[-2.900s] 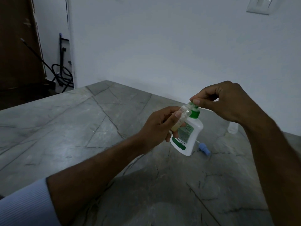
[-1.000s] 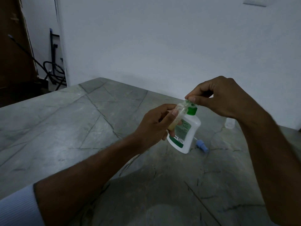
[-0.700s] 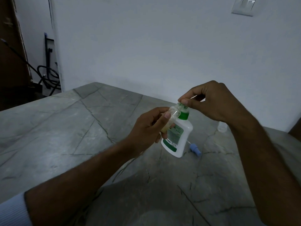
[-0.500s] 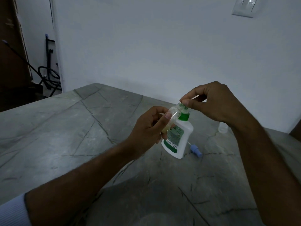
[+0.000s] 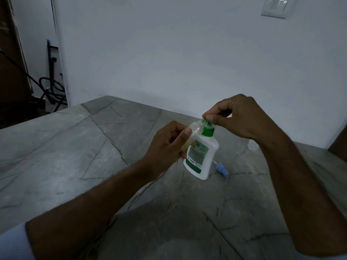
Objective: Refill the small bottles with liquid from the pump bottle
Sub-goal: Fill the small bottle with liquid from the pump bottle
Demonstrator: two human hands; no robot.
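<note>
Stone table (image 5: 78, 147); hands (both gripping) meet bottles.

Home interior, grey stone table (image 5: 78, 147), wall switch (image 5: 275, 7)

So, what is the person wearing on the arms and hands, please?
Both hands, the left hand and the right hand, are bare: no gloves, rings or watch can be seen. The left forearm is uncovered up to a pale, finely ribbed sleeve cuff near the elbow. The right forearm shows no sleeve in view.
</note>
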